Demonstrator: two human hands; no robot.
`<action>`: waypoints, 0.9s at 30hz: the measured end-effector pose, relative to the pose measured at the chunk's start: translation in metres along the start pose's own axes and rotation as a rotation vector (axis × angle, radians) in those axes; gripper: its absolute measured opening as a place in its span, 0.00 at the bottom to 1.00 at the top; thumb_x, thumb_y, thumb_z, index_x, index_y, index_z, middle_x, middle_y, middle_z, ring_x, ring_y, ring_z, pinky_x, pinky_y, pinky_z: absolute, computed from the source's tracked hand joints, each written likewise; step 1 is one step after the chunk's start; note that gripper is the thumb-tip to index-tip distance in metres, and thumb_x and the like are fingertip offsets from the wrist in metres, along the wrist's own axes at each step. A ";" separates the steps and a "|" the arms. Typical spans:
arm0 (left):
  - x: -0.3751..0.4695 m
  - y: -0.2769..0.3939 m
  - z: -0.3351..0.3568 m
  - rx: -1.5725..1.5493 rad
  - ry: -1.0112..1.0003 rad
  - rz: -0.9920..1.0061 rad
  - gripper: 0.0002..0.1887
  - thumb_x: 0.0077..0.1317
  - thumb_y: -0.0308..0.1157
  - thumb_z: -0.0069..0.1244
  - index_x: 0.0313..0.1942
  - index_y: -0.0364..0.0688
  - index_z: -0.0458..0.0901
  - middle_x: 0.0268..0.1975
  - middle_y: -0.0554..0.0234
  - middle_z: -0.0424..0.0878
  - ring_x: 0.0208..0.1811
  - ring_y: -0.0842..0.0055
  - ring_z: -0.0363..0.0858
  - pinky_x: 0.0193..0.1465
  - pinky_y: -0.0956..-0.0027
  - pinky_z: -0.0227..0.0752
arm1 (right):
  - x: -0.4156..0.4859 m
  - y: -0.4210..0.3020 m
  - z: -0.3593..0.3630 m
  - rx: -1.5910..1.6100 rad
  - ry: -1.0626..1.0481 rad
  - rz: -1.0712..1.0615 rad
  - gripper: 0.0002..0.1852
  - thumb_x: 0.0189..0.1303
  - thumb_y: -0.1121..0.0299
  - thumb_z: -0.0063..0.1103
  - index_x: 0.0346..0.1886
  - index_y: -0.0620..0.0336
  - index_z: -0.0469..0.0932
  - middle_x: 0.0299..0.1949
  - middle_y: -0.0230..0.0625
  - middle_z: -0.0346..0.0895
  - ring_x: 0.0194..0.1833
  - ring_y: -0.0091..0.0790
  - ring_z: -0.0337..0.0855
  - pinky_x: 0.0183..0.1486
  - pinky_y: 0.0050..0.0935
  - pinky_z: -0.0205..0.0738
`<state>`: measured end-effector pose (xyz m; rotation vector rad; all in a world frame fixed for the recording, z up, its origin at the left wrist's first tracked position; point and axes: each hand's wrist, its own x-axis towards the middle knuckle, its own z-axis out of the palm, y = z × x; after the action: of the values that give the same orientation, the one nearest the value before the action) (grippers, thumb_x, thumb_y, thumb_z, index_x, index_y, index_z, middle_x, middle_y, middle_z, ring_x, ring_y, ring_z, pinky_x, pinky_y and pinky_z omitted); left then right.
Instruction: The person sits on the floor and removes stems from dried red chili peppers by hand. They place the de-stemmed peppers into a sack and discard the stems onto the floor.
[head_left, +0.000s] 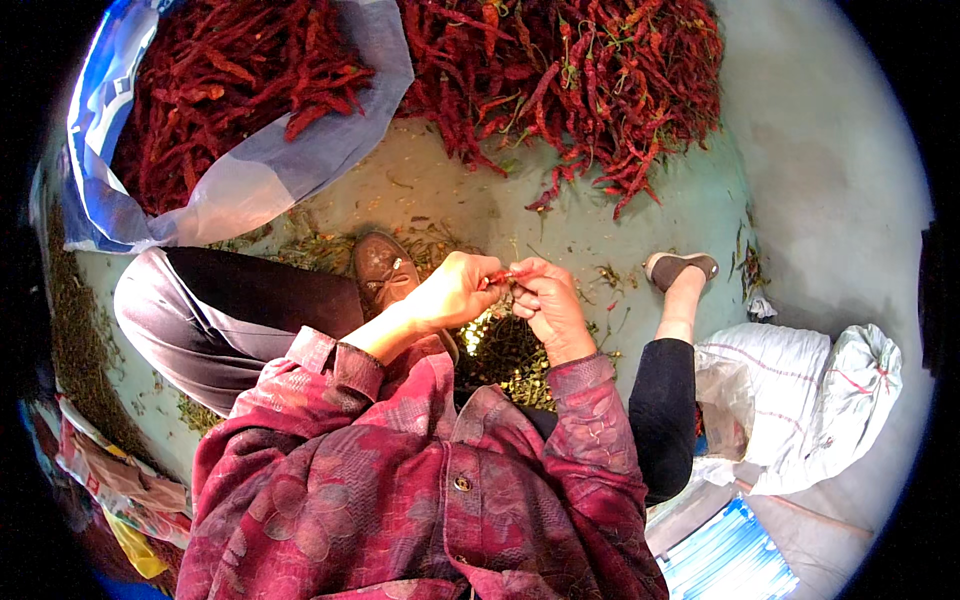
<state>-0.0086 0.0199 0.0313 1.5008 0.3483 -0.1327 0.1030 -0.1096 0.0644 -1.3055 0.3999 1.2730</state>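
My left hand (457, 291) and my right hand (549, 304) meet in front of my body, fingertips almost touching. Between them is a dried red chili pepper (504, 277), pinched by the fingers of both hands. Beyond the hands, a large pile of dried red chilies (600, 82) with some green stems lies on the floor. At the upper left, more dried red chilies (232, 82) fill an open plastic sack (300, 161). Under my hands, between my legs, lies a heap of green stems and bits (529, 367), partly hidden by the hands and shirt.
My brown shoe (384, 268) is left of the hands, my other shoe (679, 271) to the right. A white woven sack (780, 375) lies at the right, above a blue-and-white object (731, 555). Stem debris (79, 337) and crumpled bags (127, 487) are at the left.
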 end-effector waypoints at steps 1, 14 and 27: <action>0.001 -0.001 0.001 0.077 -0.006 0.154 0.06 0.60 0.28 0.53 0.28 0.36 0.74 0.19 0.69 0.69 0.23 0.85 0.68 0.24 0.71 0.61 | -0.002 0.001 -0.006 0.052 -0.031 0.031 0.04 0.59 0.77 0.52 0.27 0.60 0.74 0.19 0.24 0.66 0.15 0.14 0.58 0.17 0.17 0.52; 0.013 0.000 0.002 -0.601 0.135 -0.320 0.08 0.60 0.27 0.55 0.34 0.40 0.71 0.23 0.72 0.72 0.19 0.84 0.70 0.22 0.75 0.68 | 0.089 -0.061 -0.044 -1.521 0.822 -0.903 0.12 0.51 0.62 0.63 0.27 0.62 0.79 0.25 0.48 0.77 0.30 0.50 0.79 0.35 0.41 0.71; 0.019 -0.017 0.005 -0.838 0.398 -0.377 0.10 0.60 0.28 0.55 0.37 0.37 0.72 0.23 0.67 0.73 0.21 0.80 0.73 0.25 0.71 0.72 | 0.102 -0.050 -0.055 -1.236 0.708 -0.789 0.10 0.52 0.67 0.61 0.33 0.63 0.78 0.28 0.48 0.76 0.34 0.49 0.79 0.37 0.45 0.72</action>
<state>0.0048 0.0164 0.0095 0.6093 0.8837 0.0225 0.2026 -0.0983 -0.0125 -2.5989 -0.5320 0.2291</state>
